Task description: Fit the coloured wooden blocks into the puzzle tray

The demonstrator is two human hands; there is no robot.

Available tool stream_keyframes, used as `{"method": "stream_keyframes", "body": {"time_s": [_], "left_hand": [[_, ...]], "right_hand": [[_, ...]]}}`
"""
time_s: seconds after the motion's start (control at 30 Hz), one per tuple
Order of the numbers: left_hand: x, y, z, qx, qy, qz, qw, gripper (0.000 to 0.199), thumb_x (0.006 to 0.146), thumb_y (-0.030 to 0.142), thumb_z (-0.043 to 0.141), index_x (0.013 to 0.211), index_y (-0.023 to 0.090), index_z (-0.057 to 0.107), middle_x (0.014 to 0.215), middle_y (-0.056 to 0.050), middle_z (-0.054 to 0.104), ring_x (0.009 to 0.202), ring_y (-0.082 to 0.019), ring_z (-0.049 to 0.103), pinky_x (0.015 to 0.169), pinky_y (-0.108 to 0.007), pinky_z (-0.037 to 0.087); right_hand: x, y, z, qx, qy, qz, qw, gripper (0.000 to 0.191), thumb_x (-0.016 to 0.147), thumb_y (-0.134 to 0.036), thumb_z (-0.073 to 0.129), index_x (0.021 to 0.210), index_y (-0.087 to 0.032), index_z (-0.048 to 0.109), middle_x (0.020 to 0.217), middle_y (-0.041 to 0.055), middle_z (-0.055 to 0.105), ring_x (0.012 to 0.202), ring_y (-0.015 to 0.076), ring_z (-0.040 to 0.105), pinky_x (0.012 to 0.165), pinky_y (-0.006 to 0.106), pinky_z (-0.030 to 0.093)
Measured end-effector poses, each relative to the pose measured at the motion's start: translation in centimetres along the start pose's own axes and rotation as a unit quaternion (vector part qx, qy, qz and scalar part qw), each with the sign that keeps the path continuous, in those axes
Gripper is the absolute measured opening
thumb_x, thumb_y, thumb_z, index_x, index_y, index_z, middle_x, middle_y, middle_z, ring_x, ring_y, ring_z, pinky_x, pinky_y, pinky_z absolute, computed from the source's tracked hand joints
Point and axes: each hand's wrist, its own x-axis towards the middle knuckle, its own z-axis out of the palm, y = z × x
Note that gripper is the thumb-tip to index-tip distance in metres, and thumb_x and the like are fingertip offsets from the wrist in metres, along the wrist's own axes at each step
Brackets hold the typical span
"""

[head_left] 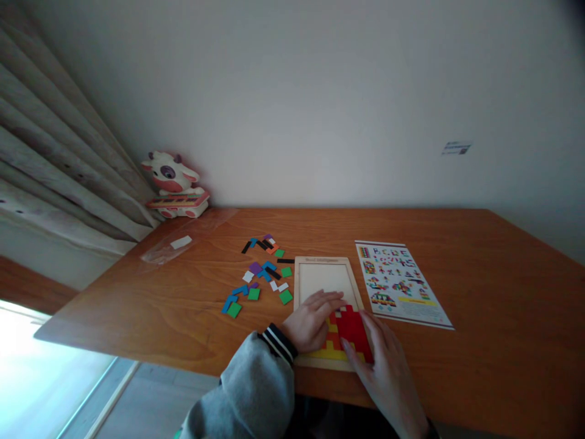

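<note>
A wooden puzzle board [320, 260] with a pale frame lies near the table's front edge. Its lower part is filled with red pieces [353, 329] and yellow pieces [329, 353], plus some orange; the upper part shows bare board. My left hand [311, 320] reaches across the board from the left, fingers stretched to the right and fingertips by the top edge of the red pieces. It hides part of the filled area. My right hand [386, 360] rests at the board's right side, thumb and fingers apart around the red pieces, seemingly touching them.
Left of the board lie loose puzzle pieces, among them a green square [286, 297], a purple piece [255, 268] and a black bar [273, 273]. A printed pattern sheet [402, 280] lies to the right. Clear plastic [159, 251] and a cow toy [176, 186] are at back left.
</note>
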Motion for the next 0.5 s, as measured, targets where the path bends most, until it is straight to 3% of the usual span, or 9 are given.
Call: {"method": "stream_keyframes", "body": {"time_s": [0.1,0.23,0.3,0.4,0.5], "left_hand": [[0.03,-0.03,0.00,0.016,-0.026,-0.009,0.999,0.080,0.071,0.001,0.043,0.149,0.016,0.031,0.152,-0.015,0.045,0.143,-0.023,0.041,0.122,-0.052,0.025],[0.10,0.33,-0.12,-0.017,-0.024,-0.013,0.999,0.077,0.075,0.001,0.042,0.149,0.016,0.031,0.138,-0.014,0.058,0.130,-0.021,0.055,0.116,-0.043,0.039],[0.10,0.43,-0.12,-0.019,-0.015,-0.005,1.000,0.074,0.075,0.002,0.042,0.148,0.016,0.033,0.141,-0.014,0.056,0.131,-0.021,0.053,0.113,-0.041,0.043],[0.06,0.24,0.09,0.026,-0.005,-0.005,1.000,0.073,0.075,0.004,0.044,0.146,0.016,0.036,0.152,-0.015,0.044,0.142,-0.024,0.041,0.118,-0.048,0.035],[0.04,-0.23,0.53,0.072,-0.001,-0.023,0.997,0.065,0.080,0.005,0.045,0.144,0.013,0.040,0.146,-0.016,0.052,0.139,-0.023,0.044,0.119,-0.048,0.033]], "right_hand": [[0.11,-0.08,-0.10,0.002,-0.003,-0.004,1.000,0.059,0.093,-0.053,0.054,0.142,-0.021,0.041,0.131,0.0162,0.059,0.120,0.0322,0.058,0.099,0.054,0.052],[0.13,-0.14,-0.21,0.006,-0.008,-0.001,1.000,0.059,0.094,-0.053,0.054,0.142,-0.022,0.042,0.132,0.0158,0.059,0.120,0.0319,0.059,0.100,0.053,0.051],[0.09,-0.14,-0.21,0.007,-0.009,0.001,1.000,0.058,0.094,-0.053,0.054,0.141,-0.022,0.042,0.132,0.0157,0.059,0.120,0.0320,0.059,0.100,0.053,0.051],[0.04,-0.12,-0.19,0.006,-0.007,0.002,1.000,0.059,0.093,-0.053,0.054,0.142,-0.022,0.042,0.132,0.0160,0.059,0.121,0.0328,0.058,0.100,0.054,0.051],[0.06,-0.12,-0.20,0.007,-0.012,-0.001,1.000,0.059,0.093,-0.052,0.056,0.142,-0.022,0.041,0.133,0.0155,0.058,0.122,0.0323,0.057,0.101,0.054,0.050]]}}
